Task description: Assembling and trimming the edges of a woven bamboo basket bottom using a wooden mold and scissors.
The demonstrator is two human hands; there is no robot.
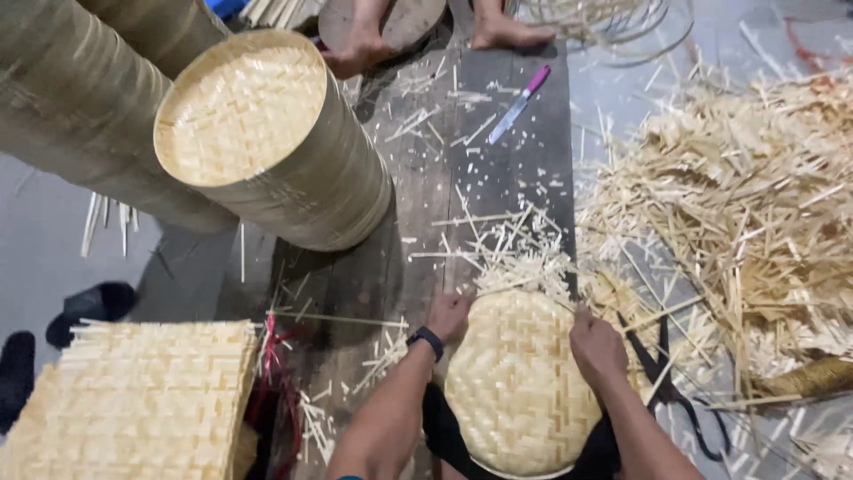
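A round woven bamboo tray (518,382) lies in front of me at the bottom centre, on a dark wooden board (418,169). My left hand (448,317), with a black wristband, grips its upper left rim. Gripping the upper right rim is my right hand (595,348). Loose bamboo trimmings (520,253) lie just beyond the tray.
A tall stack of round bamboo trays (267,133) leans at upper left. Square woven mats (133,400) are piled at lower left. A big heap of bamboo offcuts (746,204) fills the right. Black scissors (671,382) and a pink-handled knife (520,102) lie nearby. Another person's feet (506,31) are at top.
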